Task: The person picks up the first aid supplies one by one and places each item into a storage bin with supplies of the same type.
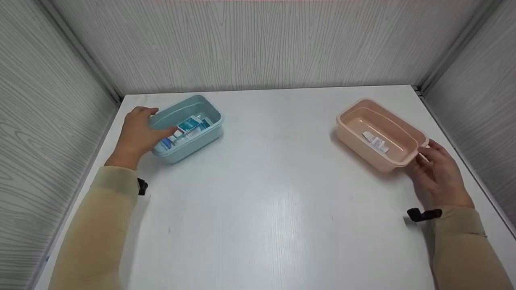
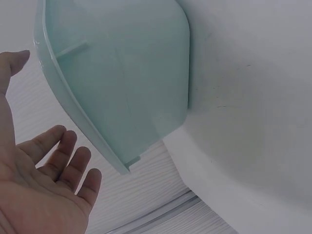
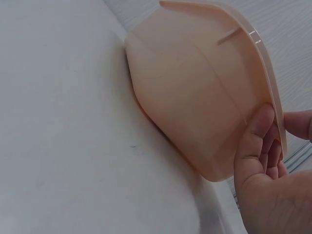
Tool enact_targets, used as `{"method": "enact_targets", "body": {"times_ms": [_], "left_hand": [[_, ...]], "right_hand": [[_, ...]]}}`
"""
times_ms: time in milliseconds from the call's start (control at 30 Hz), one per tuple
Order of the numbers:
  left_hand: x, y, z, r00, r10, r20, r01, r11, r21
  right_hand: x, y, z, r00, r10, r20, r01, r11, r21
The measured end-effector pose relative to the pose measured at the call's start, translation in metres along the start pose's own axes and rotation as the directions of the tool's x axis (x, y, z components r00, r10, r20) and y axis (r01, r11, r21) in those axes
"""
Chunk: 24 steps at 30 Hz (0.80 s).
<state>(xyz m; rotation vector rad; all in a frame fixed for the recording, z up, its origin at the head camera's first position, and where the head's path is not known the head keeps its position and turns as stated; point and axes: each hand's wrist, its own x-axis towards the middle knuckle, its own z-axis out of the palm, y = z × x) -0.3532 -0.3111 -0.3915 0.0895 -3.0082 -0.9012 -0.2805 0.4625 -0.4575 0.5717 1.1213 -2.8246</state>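
Observation:
On the left of the table stands a light blue plastic bin holding several small blue-and-white packets. My left hand is at its near left end, thumb over the rim; in the left wrist view the relaxed, spread fingers stand apart from the wall of the blue bin. At the right, my right hand pinches the rim of a peach plastic bin at its near right corner. Small white packets lie inside. The right wrist view shows the thumb and fingers on either side of the rim.
Both bins rest on a white table, with a wide gap between them. A grey wood-grain panel rises behind the table, and similar panels stand at the left and right sides. Each wrist wears a small black strap.

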Motion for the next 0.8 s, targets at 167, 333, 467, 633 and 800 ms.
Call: {"method": "enact_targets", "body": {"times_ms": [167,333,467,633,800], "left_hand": [[-0.002,0.006,0.005,1.0,-0.002,0.003,0.002,1.0,0.01],[-0.001,0.02,0.005,1.0,-0.004,0.024,0.003,0.999,0.038],[0.001,0.031,0.005,0.999,0.019,0.032,-0.021,0.998,0.064],[0.004,0.044,0.007,0.999,0.028,0.034,-0.031,0.997,0.071],[0.012,0.068,0.015,0.999,0.048,0.024,-0.05,0.994,0.094]], "right_hand": [[0.006,-0.006,0.003,1.0,0.017,-0.025,-0.015,0.997,0.08],[0.014,-0.01,0.01,0.995,-0.01,-0.099,0.004,0.998,-0.07],[0.018,-0.018,0.018,0.975,-0.092,-0.204,0.025,0.95,-0.311],[0.026,-0.035,0.039,0.916,-0.314,-0.25,0.072,0.742,-0.667],[0.04,-0.037,0.079,0.885,-0.465,0.012,0.127,0.217,-0.968]]}}
